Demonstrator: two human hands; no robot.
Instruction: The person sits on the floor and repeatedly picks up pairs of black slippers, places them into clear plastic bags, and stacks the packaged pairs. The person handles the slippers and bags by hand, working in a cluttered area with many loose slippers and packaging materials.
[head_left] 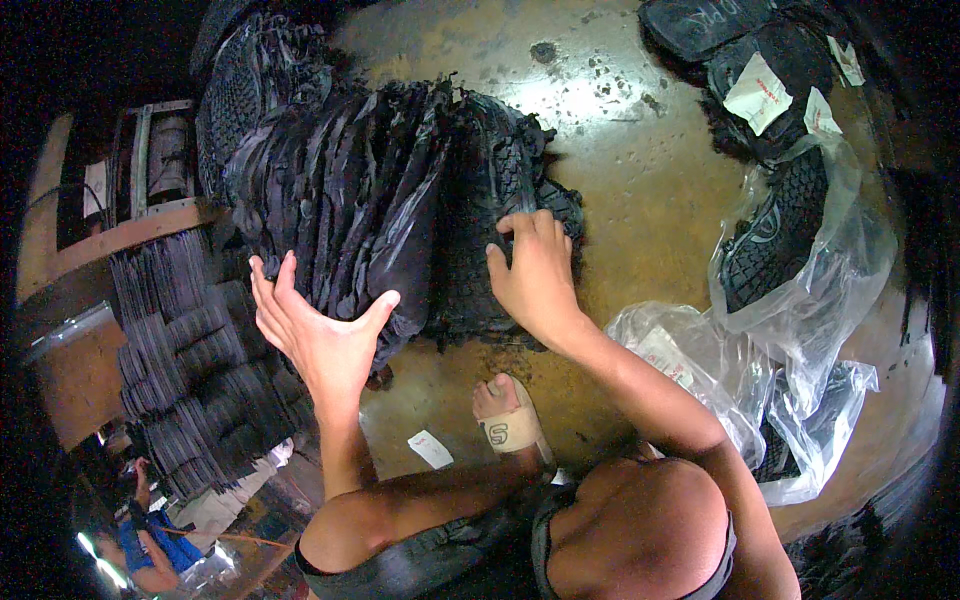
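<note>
A thick row of black rubber sole sheets [335, 200] with ragged edges stands on its side in front of me. At its near end my left hand [325, 330] is open, thumb and fingers spread wide across several sheets; whether it presses on them I cannot tell. To the right leans a black treaded sole [470, 230], its tread pattern facing up. My right hand [537, 265] rests over its right part, fingers bent, with a gap between thumb and forefinger. Some fingertips are hidden against the dark rubber.
Clear plastic bags [840, 290] with treaded soles lie at the right. More black rubber pieces [690, 30] and paper labels [757, 95] are at the far right. Stacked black sheets [200, 370] fill the left. My sandalled foot [510, 415] is near a white slip [430, 449]. Another person [160, 550] is at lower left.
</note>
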